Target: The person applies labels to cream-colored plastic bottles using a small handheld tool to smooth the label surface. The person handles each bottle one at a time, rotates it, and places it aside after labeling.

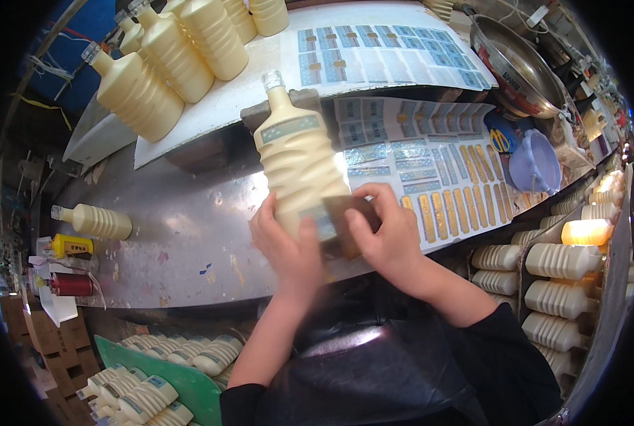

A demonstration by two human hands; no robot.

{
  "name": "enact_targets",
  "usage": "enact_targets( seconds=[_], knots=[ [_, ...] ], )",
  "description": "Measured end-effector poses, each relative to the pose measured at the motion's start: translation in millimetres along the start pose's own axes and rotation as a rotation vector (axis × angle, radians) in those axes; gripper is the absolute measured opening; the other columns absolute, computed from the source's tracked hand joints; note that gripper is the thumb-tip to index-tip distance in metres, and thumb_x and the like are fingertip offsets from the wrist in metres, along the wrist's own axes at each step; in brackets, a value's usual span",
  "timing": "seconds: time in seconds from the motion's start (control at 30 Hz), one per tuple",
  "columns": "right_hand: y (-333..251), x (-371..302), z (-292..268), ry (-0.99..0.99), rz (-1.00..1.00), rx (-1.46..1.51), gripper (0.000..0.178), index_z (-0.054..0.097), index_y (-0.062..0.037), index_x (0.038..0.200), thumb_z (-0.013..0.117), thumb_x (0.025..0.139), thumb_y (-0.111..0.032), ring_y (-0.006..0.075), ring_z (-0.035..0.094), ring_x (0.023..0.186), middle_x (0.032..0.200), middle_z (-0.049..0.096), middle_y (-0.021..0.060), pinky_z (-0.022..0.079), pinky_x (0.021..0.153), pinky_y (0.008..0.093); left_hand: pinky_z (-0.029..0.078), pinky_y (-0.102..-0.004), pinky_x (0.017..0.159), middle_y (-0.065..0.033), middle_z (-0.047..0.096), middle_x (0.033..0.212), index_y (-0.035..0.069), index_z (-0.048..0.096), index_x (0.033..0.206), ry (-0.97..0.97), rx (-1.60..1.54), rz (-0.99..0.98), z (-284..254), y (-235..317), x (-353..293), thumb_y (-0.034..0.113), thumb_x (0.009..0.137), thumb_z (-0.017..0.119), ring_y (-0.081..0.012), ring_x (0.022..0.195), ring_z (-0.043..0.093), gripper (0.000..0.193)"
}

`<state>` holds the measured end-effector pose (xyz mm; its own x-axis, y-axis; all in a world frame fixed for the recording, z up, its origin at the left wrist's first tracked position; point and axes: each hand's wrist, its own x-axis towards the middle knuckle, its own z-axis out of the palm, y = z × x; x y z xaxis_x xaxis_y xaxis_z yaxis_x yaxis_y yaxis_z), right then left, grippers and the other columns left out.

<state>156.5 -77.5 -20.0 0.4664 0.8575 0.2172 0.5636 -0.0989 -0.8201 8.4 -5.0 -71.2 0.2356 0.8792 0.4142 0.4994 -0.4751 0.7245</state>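
Head view: over the metal bench point(182, 227), our left hand point(288, 248) grips the near end of the cream bottle point(296, 160) while our right hand point(390, 233) clasps a dark pad point(344, 219) at its right side, where uneven pressure could, we judge, skew or crease the near blue label point(321, 221).

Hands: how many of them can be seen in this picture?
2: the left hand at the lower left of the cream bottle, the right hand at its lower right, holding a dark brown pad.
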Motion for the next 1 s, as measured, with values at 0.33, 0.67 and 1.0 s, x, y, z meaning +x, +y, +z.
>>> enact_targets(
  seconds=[0.33,0.67,1.0],
  knots=[
    [17.6,20.3,-14.2,0.03,0.102,0.48,0.021,0.065,-0.0021,0.118,0.064,0.098,-0.008,0.0072,0.061,0.084,0.096,0.07,0.0024,0.05,0.076,0.025,0.036,-0.0415,0.11,-0.0179,0.049,0.134,-0.005,0.04,0.145,0.015,-0.271,-0.099,8.7,-11.4,0.7,0.034,0.104,0.053,-0.0278,0.125,0.049,0.058],
    [13.0,28.6,-4.7,-0.45,0.361,0.147,0.06,0.061,-0.0033,0.134,0.067,0.092,-0.046,0.0374,0.07,0.105,0.113,0.071,0.0251,0.053,0.093,0.0419,0.032,-0.0472,0.112,-0.0195,0.049,0.135,-0.004,0.037,0.148,0.021,-0.079,-0.054,-4.2,-1.5,-4.4,0.031,0.099,0.056,-0.0341,0.128,0.046,0.063],
    [23.9,28.1,-3.9,-0.438,0.245,0.098,0.061,0.062,-0.003,0.133,0.069,0.091,-0.047,0.0196,0.067,0.067,0.073,0.069,0.0123,0.053,0.065,0.0344,0.037,-0.0411,0.108,-0.018,0.049,0.132,-0.003,0.039,0.144,0.022,-0.191,-0.107,7.2,-10.9,-1.3,0.033,0.103,0.056,-0.0273,0.121,0.05,0.058]
  ],
)
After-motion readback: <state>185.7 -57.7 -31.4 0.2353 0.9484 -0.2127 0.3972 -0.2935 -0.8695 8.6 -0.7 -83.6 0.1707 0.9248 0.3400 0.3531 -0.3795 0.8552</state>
